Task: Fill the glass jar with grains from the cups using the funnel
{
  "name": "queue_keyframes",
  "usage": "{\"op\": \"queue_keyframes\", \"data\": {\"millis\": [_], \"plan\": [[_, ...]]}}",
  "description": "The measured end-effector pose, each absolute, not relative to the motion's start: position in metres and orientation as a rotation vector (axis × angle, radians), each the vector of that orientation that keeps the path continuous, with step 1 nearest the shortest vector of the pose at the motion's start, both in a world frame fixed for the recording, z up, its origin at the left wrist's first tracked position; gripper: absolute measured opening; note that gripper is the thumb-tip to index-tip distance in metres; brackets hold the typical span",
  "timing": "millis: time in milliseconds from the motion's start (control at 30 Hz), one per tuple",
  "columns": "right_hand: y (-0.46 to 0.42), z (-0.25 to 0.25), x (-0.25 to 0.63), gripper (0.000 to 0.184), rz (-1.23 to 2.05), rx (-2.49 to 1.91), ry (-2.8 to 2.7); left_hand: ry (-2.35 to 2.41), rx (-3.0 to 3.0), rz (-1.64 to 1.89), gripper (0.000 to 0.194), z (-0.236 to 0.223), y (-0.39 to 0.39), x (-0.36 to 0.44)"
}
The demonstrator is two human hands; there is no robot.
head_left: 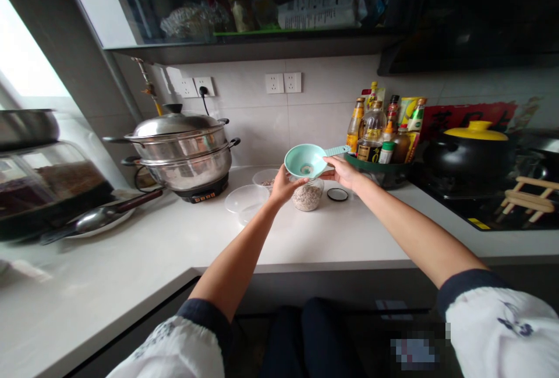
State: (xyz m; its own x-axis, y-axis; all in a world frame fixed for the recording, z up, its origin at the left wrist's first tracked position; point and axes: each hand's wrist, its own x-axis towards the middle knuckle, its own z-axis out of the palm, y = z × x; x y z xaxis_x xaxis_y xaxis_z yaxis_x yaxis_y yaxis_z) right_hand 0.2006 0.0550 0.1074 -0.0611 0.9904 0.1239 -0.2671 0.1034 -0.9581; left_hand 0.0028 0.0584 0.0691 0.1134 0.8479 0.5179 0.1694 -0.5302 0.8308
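Observation:
A mint-green funnel (300,159) with a ribbed handle is held above a clear jar (307,196) of pale flakes. My left hand (285,186) grips the funnel's lower left rim, thumb along its front edge. On the other side my right hand (343,172) pinches it near the base of the handle. Through the funnel's hole a little of what lies beneath shows. Just left of the jar stand an empty clear plastic bowl (247,198) and, behind it, another bowl (262,177) with some flakes, partly hidden by my left hand. A round dark-rimmed lid (338,194) lies at the jar's right.
A steel steamer pot (183,154) sits on an electric base at the left. Bottles in a dark green tray (379,174) stand behind my right arm. Further right are a black pot (469,154) and a small wooden stand (530,196) on the stove. A ladle (102,218) rests at far left.

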Motion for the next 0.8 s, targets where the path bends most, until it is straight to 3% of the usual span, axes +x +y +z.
{"op": "queue_keyframes", "data": {"millis": [500, 800], "plan": [[0.061, 0.100, 0.205, 0.010, 1.321, -0.828, -1.107, 0.782, 1.917, 1.565, 0.095, 0.064, 0.069, 0.004], [0.063, 0.104, 0.197, 0.010, 1.377, -0.785, -0.881, 0.930, 1.792, 1.550, 0.058, 0.083, 0.072, 0.016]]}}
